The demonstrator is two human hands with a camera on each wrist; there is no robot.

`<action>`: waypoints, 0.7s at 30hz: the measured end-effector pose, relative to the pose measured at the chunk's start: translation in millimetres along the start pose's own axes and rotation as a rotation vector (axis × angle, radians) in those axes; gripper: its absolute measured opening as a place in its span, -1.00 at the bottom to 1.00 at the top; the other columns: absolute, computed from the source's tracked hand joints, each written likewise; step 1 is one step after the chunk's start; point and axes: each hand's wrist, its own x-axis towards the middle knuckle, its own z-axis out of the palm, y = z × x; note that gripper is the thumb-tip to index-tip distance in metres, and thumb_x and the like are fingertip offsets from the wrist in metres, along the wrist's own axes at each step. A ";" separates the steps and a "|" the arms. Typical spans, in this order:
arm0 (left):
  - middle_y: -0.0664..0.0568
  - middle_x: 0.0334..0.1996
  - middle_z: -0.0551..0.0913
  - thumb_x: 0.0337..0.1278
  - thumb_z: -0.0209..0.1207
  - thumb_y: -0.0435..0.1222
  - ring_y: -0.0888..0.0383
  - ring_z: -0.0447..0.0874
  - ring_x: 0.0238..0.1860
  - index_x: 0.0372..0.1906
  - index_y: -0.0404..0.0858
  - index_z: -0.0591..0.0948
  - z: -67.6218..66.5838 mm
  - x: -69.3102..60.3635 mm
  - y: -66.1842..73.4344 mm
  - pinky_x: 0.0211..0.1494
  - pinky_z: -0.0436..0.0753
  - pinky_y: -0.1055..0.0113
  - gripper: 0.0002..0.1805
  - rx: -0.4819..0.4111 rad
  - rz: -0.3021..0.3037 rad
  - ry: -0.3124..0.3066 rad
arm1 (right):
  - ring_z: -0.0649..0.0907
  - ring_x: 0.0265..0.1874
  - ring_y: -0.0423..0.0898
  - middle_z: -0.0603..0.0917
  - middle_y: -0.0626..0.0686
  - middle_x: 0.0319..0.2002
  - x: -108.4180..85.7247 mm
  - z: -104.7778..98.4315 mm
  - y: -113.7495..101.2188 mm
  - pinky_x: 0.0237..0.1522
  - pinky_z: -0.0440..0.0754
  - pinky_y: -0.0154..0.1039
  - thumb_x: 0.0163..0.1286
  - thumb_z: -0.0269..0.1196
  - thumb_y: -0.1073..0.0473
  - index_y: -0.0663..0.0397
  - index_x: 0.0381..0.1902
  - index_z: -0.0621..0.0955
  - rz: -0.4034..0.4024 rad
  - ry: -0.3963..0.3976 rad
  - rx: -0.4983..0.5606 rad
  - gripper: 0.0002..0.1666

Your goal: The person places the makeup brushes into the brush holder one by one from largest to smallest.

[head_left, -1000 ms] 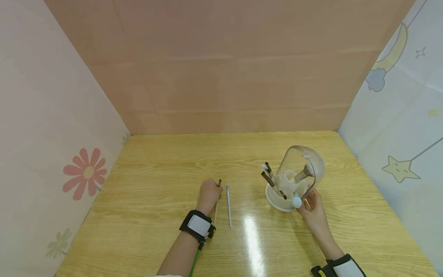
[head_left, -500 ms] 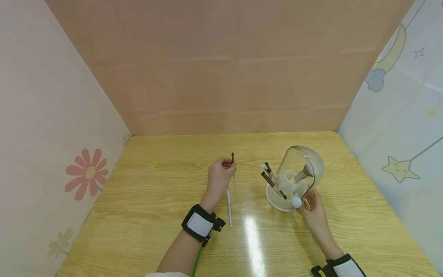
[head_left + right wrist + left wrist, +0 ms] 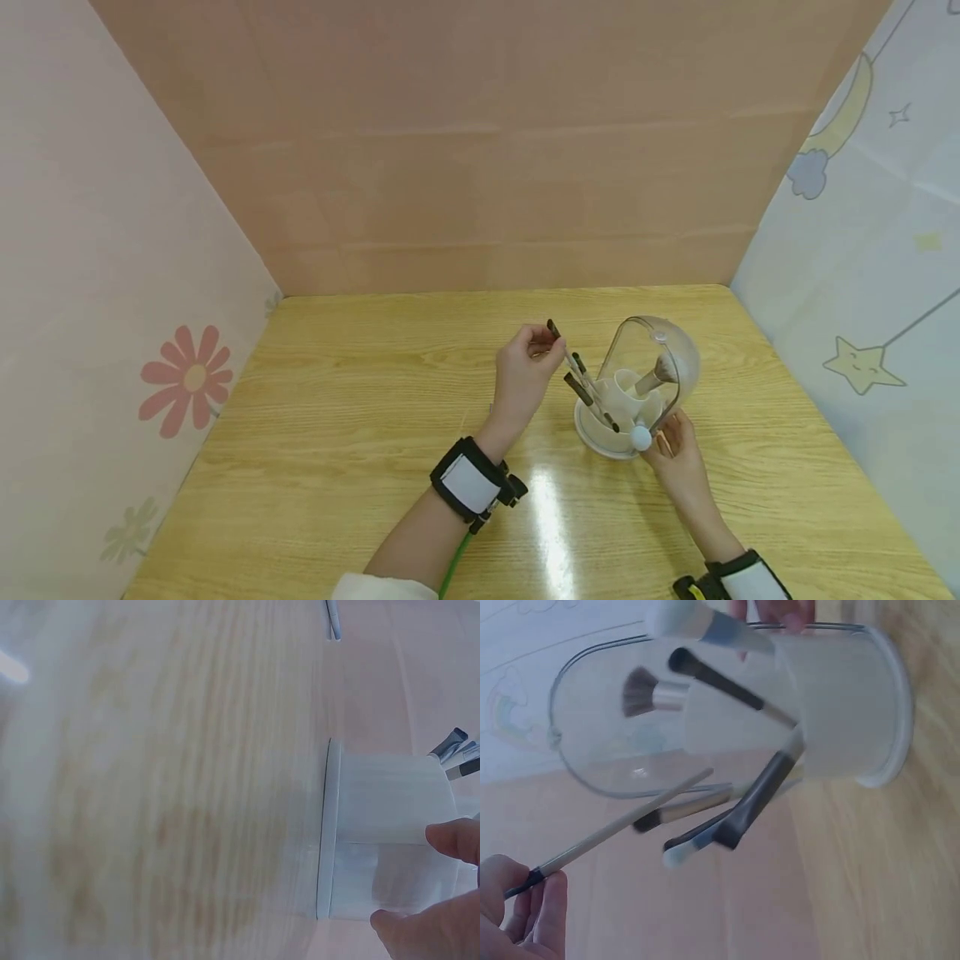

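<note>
In the head view my left hand (image 3: 517, 383) pinches a thin makeup brush (image 3: 622, 823) near its dark tip, at the left of a white brush holder (image 3: 596, 442). The brush slants, and the left wrist view shows its pale handle end pointing towards the cups, just over the other brushes. My right hand (image 3: 684, 475) holds the holder's near right side, its thumb and a finger against the wall (image 3: 394, 799). Several makeup brushes (image 3: 577, 389) lean out of the cups to the left. A fluffy brush (image 3: 654, 377) stands under the raised clear lid (image 3: 688, 358).
A slim grey-white stick (image 3: 334, 619) lies on the wooden table (image 3: 360, 358); my left arm mostly hides it in the head view. Patterned panels (image 3: 847, 333) flank the table, with a tan panel (image 3: 480, 183) behind.
My left hand has lifted the makeup brush off the table and carried it right to the holder, tilting it over. The right hand and the holder stay put.
</note>
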 end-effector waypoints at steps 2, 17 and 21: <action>-0.18 -0.21 0.70 0.21 0.20 -0.34 0.05 0.75 -0.19 -0.19 -0.38 0.59 6.3 -2.4 -3.7 -0.20 0.68 0.51 -0.83 0.016 0.001 -0.019 | -0.11 0.49 0.29 -0.16 0.34 0.50 0.2 0.3 0.1 0.50 -0.13 0.07 0.37 0.15 0.35 0.13 0.50 -0.24 0.001 0.002 0.001 0.01; -0.17 -0.21 0.71 0.19 0.21 -0.37 0.10 0.75 -0.19 -0.19 -0.40 0.61 32.9 -13.4 -30.3 -0.16 0.64 0.61 -0.84 0.119 0.085 -0.120 | -0.11 0.48 0.29 -0.16 0.36 0.50 0.9 1.2 -0.9 0.51 -0.13 0.06 0.37 0.14 0.36 0.13 0.51 -0.24 -0.004 0.000 0.008 0.00; -0.13 -0.24 0.72 0.17 0.23 -0.36 0.13 0.73 -0.21 -0.22 -0.38 0.64 33.3 -13.1 -32.7 -0.17 0.63 0.62 -0.85 0.151 0.127 -0.114 | -0.10 0.48 0.28 -0.15 0.37 0.49 0.2 0.9 -0.5 0.52 -0.12 -0.02 0.37 0.14 0.36 0.11 0.51 -0.24 -0.002 0.004 0.008 0.00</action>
